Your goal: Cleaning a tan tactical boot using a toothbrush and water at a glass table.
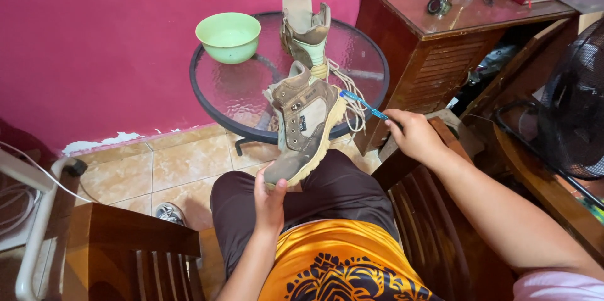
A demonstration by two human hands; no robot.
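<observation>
a seated person's left hand clasps the toe of 1 brown boot above the lap while the right hand pinches a blue toothbrush at its sole; a loose toe-hold could let the boot tip onto the glass table.

- My left grip has the boot right above it; the open way is left, over the tiled floor.
- My right grip is hemmed in by the wooden cabinet just beyond it and the chair arm beneath.
- The round glass surface is bare in the middle, between the green bowl and the second boot.
- Loose laces hang over the near rim.
- The fan blocks my far right.
</observation>
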